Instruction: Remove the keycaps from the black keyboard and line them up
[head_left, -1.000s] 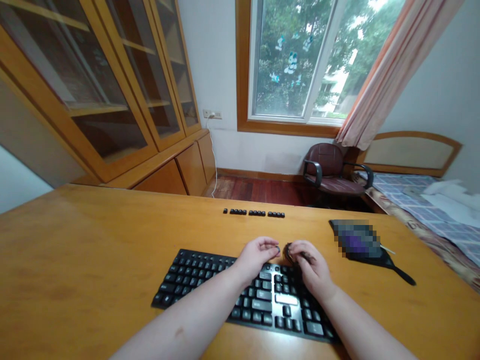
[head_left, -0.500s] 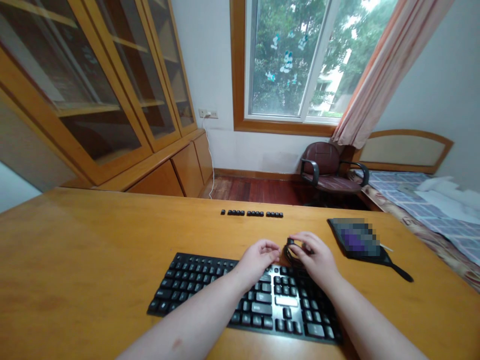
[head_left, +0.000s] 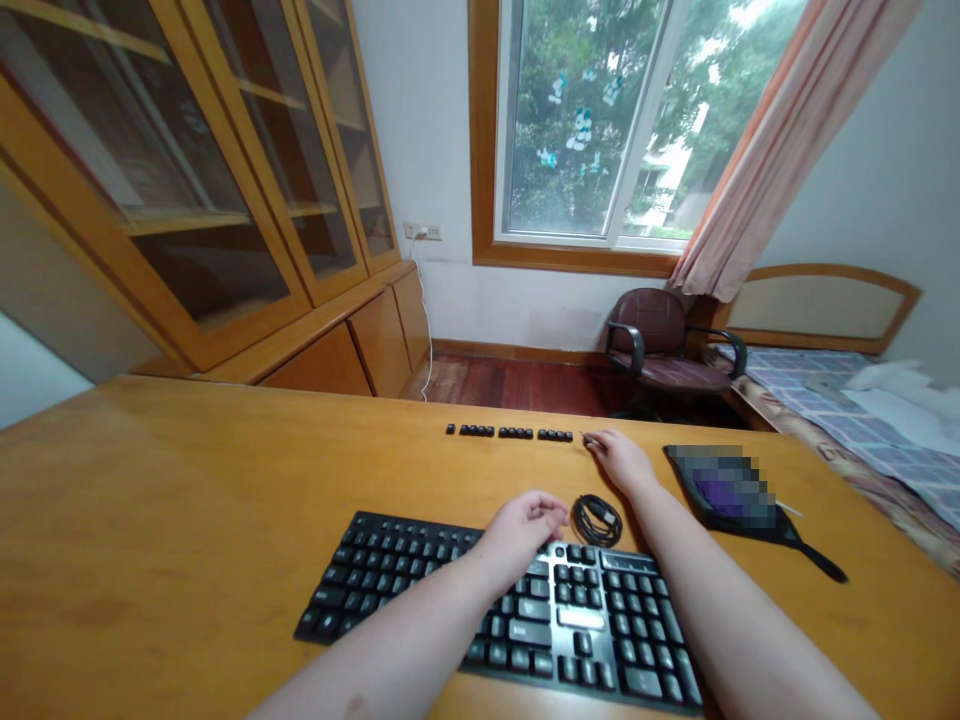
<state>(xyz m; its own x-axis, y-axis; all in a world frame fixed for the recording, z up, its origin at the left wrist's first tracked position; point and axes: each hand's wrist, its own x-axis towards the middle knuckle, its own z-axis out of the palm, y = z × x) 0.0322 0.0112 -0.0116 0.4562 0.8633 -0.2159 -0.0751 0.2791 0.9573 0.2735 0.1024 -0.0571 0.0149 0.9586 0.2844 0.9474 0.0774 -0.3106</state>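
Observation:
My left hand [head_left: 531, 522] rests over the upper edge of the black keyboard [head_left: 525, 634], fingers curled in and thumb close to the fingertips. Whether anything is between them I cannot make out. Farther out, my right hand [head_left: 619, 458] pinches a small dark keycap [head_left: 589, 440] just above or on the desk. That spot is at the right end of a row of black keycaps [head_left: 516, 433], set out in groups along the far edge. Between my hands a coiled black cable [head_left: 597, 521] with a USB plug lies behind the keyboard.
A black mesh pouch [head_left: 720, 490] with a wrist strap lies on the wooden desk [head_left: 187, 520] to the right. Past the desk stand a brown armchair [head_left: 660, 340], a bed [head_left: 885, 410] and a glass-door cabinet [head_left: 300, 240].
My right hand has moved from the cable and keyboard edge out to the end of the keycap row, uncovering the coiled cable. My left hand has stayed nearly in place.

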